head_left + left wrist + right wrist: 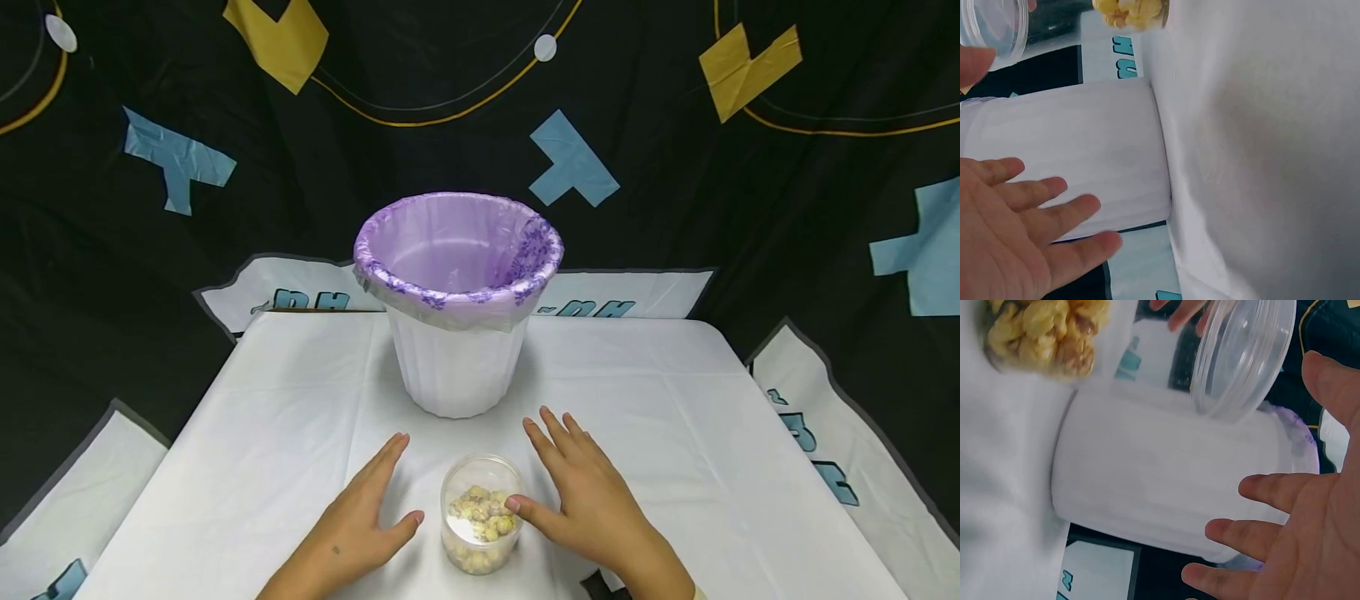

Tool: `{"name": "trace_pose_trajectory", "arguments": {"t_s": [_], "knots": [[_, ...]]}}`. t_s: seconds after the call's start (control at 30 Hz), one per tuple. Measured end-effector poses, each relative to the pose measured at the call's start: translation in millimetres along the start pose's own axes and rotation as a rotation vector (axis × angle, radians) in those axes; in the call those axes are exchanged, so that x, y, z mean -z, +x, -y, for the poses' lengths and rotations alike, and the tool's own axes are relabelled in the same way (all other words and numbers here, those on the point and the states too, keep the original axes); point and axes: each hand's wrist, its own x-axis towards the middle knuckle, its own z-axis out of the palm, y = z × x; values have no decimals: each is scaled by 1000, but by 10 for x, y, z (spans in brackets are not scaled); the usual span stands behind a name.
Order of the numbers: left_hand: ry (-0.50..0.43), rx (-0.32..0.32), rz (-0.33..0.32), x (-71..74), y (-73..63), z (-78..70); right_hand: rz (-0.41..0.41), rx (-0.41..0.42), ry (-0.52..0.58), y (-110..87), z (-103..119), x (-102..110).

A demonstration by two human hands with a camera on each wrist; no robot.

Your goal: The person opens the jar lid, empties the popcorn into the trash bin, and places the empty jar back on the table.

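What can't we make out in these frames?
Head: floor of the bin, hidden by its near wall.
Head: full shape of the black mark, cut off by the bottom edge.
Head: exact popcorn count; pieces hide one another.
Both wrist views: whole clear jar, cut off by the top edge.
Right wrist: right hand's little finger, cut off by the bottom edge.

1 left hand (pixel 354 521), 1 right hand (pixel 591 500), 1 jar (pixel 486 473), 1 bin (pixel 457 367), 1 liner (pixel 442 237), 1 desk (pixel 645 392); popcorn (pixel 480 510) uncountable.
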Motion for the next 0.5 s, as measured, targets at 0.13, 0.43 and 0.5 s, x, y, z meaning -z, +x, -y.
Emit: {"name": "trace_pose_trajectory", "arguments": {"t_s": [0.13,0.43,0.5], "knots": [[-82,34,64,-31,-2,-20,-1,26,9,18,53,-30],[-234,3,143,-141,-6,-57,69,32,25,55,160,-85],[-241,-12,145,-152,-1,-57,76,42,35,58,184,-102]]}}
